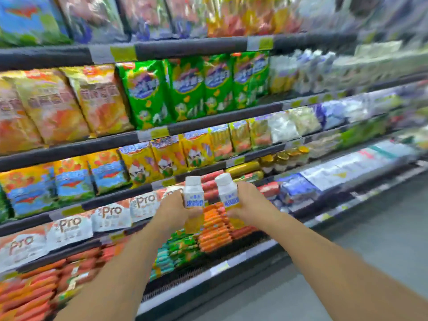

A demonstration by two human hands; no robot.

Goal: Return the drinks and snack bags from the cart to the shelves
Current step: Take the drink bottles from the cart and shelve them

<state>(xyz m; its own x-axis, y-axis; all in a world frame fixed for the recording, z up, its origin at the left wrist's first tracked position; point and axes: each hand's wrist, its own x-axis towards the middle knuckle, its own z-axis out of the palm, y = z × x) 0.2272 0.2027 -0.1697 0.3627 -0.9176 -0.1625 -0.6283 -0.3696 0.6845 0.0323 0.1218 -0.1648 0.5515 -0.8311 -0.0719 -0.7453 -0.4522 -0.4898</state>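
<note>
A long store shelving unit point(208, 126) fills the view, with several dark shelf rails running up to the right, and a grey floor point(382, 251) lies at the lower right. The picture is blurred by movement, so small print cannot be read.

Both arms reach forward in front of the shelves. The left hand point(172, 210) grasps a small drink bottle point(194, 200); its fingers are curled around the lower part of the bottle. The right hand point(247, 202) grasps a second drink bottle point(228, 195) in the same way, with the fingers wrapped around the bottle from the right side. Each bottle has a white cap, a white and blue label and yellow liquid below. The two bottles are near each other but apart, the left one upright and the right one tilted a little to the left.

Just behind the fingers lie red sausage packs point(212, 181) on a shelf, and below the fingers are orange sausage packs point(215, 232). To the left of the left fingers stand white bags with the word "Pro" point(111, 216). Above the fingers are yellow snack bags point(166, 156), and higher up green snack bags point(185, 86). Well to the right of the right fingers are blue and white packs point(296, 188). The cart is not in view.
</note>
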